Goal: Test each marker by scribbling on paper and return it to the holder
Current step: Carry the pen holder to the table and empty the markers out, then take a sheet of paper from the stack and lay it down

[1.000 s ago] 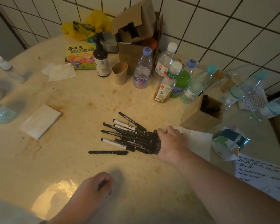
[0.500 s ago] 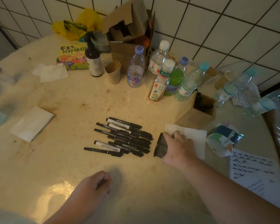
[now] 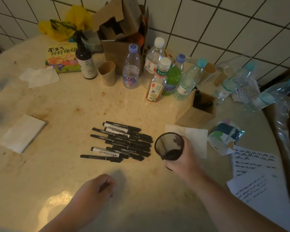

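Several black markers [image 3: 122, 142] lie in a loose pile in the middle of the beige table [image 3: 60, 164]. Just right of the pile my right hand [image 3: 186, 158] grips a black mesh holder [image 3: 170, 145], tilted toward upright with its mouth facing me; it looks empty. My left hand [image 3: 97, 186] rests on the table near the front, fingers curled into a loose fist with nothing seen in it. Sheets of white paper with black scribbles [image 3: 253, 159] lie at the right edge.
Several plastic bottles [image 3: 157, 79], a paper cup [image 3: 107, 72], a dark spray bottle [image 3: 85, 59] and an open cardboard box [image 3: 120, 30] crowd the back by the tiled wall. A wooden box [image 3: 197, 111] stands right of centre. A white napkin [image 3: 194, 139] and a folded tissue [image 3: 22, 133] lie flat.
My right hand has drawn the mesh holder off the markers to the right and tipped it up, leaving the markers spilled in a pile. My left hand has stayed put.
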`<state>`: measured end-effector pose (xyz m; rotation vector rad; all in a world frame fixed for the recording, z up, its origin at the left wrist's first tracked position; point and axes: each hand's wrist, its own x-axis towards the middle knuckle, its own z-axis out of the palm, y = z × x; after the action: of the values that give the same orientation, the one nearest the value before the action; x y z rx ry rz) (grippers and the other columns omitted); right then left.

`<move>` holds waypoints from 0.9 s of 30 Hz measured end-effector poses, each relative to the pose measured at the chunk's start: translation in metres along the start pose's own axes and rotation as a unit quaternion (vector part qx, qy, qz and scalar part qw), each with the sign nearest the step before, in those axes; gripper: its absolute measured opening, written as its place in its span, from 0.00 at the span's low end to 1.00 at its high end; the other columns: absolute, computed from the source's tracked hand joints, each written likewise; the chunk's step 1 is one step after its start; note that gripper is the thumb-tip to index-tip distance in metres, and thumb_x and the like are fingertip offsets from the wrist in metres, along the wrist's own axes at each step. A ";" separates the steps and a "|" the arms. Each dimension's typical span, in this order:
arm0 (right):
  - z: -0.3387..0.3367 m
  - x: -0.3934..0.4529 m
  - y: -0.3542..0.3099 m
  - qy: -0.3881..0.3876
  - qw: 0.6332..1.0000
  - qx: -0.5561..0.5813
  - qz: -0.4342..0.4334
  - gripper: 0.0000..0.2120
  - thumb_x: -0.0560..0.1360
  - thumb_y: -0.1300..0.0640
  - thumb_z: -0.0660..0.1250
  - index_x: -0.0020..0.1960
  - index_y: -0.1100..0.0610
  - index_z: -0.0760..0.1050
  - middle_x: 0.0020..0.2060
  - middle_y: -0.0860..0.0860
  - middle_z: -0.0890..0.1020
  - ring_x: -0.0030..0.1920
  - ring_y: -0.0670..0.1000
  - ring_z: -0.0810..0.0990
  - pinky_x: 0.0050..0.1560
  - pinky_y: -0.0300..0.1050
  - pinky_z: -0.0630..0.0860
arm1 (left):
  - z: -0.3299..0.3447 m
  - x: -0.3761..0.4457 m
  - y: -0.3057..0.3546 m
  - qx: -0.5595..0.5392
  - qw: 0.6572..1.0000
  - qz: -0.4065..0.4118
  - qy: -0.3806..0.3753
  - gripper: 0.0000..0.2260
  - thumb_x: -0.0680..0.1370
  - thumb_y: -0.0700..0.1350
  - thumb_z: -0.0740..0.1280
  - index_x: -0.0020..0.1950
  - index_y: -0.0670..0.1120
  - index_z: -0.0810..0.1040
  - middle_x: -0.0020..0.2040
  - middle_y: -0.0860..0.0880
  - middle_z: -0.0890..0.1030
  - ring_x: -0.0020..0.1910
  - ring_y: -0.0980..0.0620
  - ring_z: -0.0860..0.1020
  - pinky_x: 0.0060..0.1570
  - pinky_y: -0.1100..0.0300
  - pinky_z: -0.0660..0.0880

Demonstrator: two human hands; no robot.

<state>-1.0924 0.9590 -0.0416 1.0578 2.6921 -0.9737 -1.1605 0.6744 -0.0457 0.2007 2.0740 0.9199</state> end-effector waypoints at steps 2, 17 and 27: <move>0.002 -0.002 0.002 -0.010 0.997 0.072 0.018 0.45 0.61 0.54 0.83 0.72 0.50 0.64 0.62 0.45 0.74 0.64 0.48 0.72 0.56 0.33 0.73 | 0.000 0.003 0.002 -0.001 1.000 -0.004 -0.004 0.10 0.79 0.44 0.66 0.43 0.59 0.80 0.37 0.51 0.84 0.33 0.54 0.79 0.39 0.58 0.74; 0.018 -0.032 0.034 0.008 0.975 0.180 0.129 0.25 0.72 0.59 0.77 0.63 0.48 0.70 0.55 0.40 0.79 0.43 0.32 0.80 0.36 0.28 0.72 | 0.003 0.026 0.017 0.050 0.998 -0.010 -0.025 0.10 0.79 0.45 0.67 0.41 0.57 0.81 0.37 0.54 0.85 0.36 0.56 0.81 0.44 0.59 0.77; 0.002 -0.105 0.068 -0.002 0.971 0.198 0.131 0.11 0.73 0.56 0.75 0.51 0.43 0.78 0.43 0.41 0.84 0.41 0.38 0.81 0.40 0.32 0.74 | 0.035 0.016 0.038 0.058 0.998 0.010 -0.027 0.08 0.79 0.43 0.67 0.42 0.53 0.82 0.37 0.52 0.85 0.35 0.55 0.81 0.45 0.55 0.77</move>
<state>-0.9700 0.9345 -0.0473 1.4291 2.3195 -1.4872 -1.1513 0.7278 -0.0437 0.3061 2.0799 0.7974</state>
